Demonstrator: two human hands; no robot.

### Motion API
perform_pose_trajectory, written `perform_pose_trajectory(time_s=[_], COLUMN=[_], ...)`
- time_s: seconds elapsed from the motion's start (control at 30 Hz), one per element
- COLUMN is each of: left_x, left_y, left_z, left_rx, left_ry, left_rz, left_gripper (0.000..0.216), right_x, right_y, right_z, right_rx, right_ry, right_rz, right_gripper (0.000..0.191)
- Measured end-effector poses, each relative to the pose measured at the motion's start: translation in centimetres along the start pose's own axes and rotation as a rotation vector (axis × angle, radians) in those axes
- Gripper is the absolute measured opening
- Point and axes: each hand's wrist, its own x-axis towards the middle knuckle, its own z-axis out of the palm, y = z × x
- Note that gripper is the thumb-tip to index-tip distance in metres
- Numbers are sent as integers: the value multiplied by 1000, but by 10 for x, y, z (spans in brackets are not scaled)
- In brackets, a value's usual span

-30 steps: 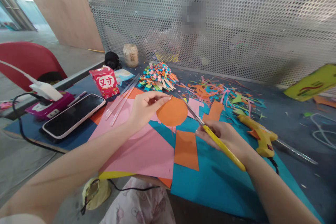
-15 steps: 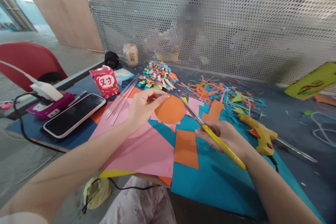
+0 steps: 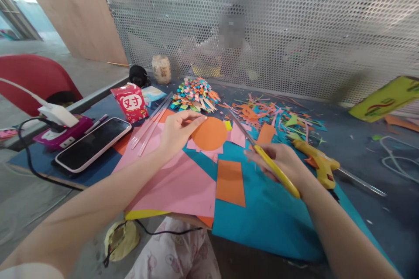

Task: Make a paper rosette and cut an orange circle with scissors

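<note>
My left hand (image 3: 178,130) pinches the left edge of an orange paper circle (image 3: 209,133) and holds it just above the pink sheet (image 3: 176,183). Closed around the yellow handles of a pair of scissors (image 3: 262,157) is my right hand (image 3: 281,163). The blades point up and left, ending just right of the circle. An orange paper rectangle (image 3: 231,182) lies flat on the blue sheet (image 3: 271,222) between my hands.
A yellow glue gun (image 3: 316,161) lies right of my right hand. Paper scraps (image 3: 271,115) and a heap of folded strips (image 3: 194,93) cover the back. A phone (image 3: 93,143), red packet (image 3: 131,102) and glue sticks (image 3: 152,122) sit left. Perforated metal screen (image 3: 294,30) behind.
The orange circle has shifted slightly left with my left hand. My right hand and the scissors have lifted a little and moved away from the circle's edge.
</note>
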Motion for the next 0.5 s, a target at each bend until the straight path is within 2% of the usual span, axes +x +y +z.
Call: perform_pose_trajectory(time_s=[0.1,0.17,0.3,0.4,0.5], left_x=[3,5,8,8,7], left_y=[-6,-11,-13,-10,-5], left_z=[2,4,6,7,6], left_rx=[-31,-103,-300,-410,-464], left_ry=[-46,-79,-184,-225,-228], left_rz=[-107,-155,-287,-285,-274], left_gripper=[24,24,25,44,55], right_x=[9,13,14,13,16], right_y=[6,6,-1,-9,-15], right_z=[-6,-9,-15,-21,-23], right_rx=[-334,-449,-581,-471,-163], right_ry=[260,337,568,532,422], right_rz=[127,227,304,279,193], right_gripper=[40,31,42,36,38])
